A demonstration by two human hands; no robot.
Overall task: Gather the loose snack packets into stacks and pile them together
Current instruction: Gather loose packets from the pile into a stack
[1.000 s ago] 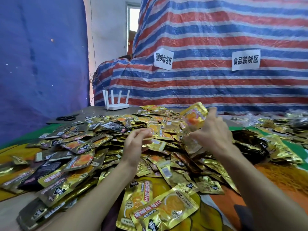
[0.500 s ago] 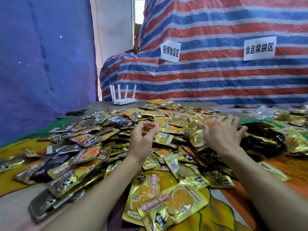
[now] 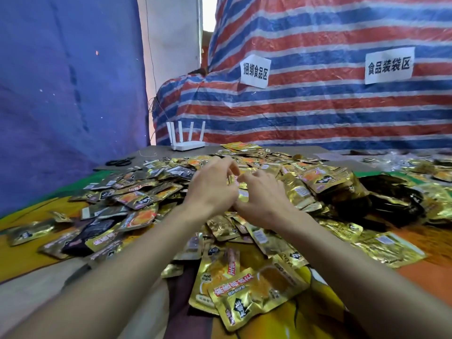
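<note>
Several loose gold and dark snack packets (image 3: 137,199) lie spread over the table in the head view. My left hand (image 3: 212,189) and my right hand (image 3: 265,195) meet over the middle of the heap, fingers curled. Between them they pinch a small gold packet (image 3: 241,193), mostly hidden by the fingers. A thicker bunch of gold packets (image 3: 325,182) lies just right of my right hand. Two large gold packets (image 3: 252,289) lie nearest me, between my forearms.
A white router (image 3: 187,143) stands at the table's far edge, with black scissors (image 3: 119,162) to its left. A mound of dark packets (image 3: 391,201) sits at the right. A striped tarp (image 3: 318,113) with paper labels rises behind; a blue tarp (image 3: 61,94) hangs at the left.
My right hand lowered the raised orange-gold packet onto the heap, then slid left. My left hand moved right to meet it, and both now close on a gold packet.
</note>
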